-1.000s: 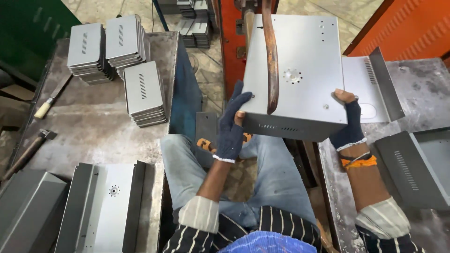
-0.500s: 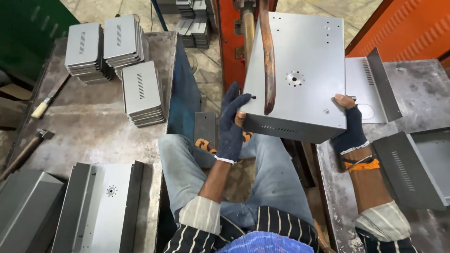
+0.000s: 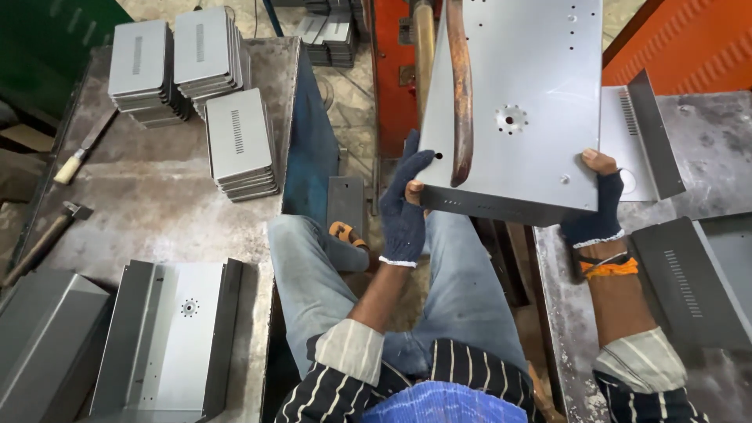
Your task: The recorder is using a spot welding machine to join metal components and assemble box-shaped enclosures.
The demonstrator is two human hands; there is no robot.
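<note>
The person is sitting between two worktops and holding a large grey sheet-metal panel (image 3: pixel 525 102) up under a curved copper-coloured arm (image 3: pixel 460 94) of the red machine (image 3: pixel 388 63) at the far middle. The left hand (image 3: pixel 403 207), in a dark blue glove, is gripping the panel's near-left corner with its fingers spread up over the face. The right hand (image 3: pixel 599 207), in a fingerless dark glove, is pinching the near-right corner, thumb on top. The panel is lying tilted, its folded near edge facing the person, with the copper arm crossing its left part.

Judging by how things are lying, the work is looking part-way along. One similar folded panel (image 3: pixel 168 337) is resting on the left worktop (image 3: pixel 141 204) at the near side, and more folded pieces are lying on the right worktop (image 3: pixel 705 149), one (image 3: pixel 638 141) just beyond the right hand and a darker one (image 3: pixel 689 282) nearer. Which of these are finished cannot be told.

At the far left, three stacks of small grey slotted plates (image 3: pixel 196 86) are standing close together. A hammer (image 3: pixel 47 235) and a light-handled tool (image 3: pixel 82 149) are lying at the left edge. No labels or signs are showing; an orange surface (image 3: pixel 689 47) is filling the far right, a green one (image 3: pixel 47 39) the far left.
</note>
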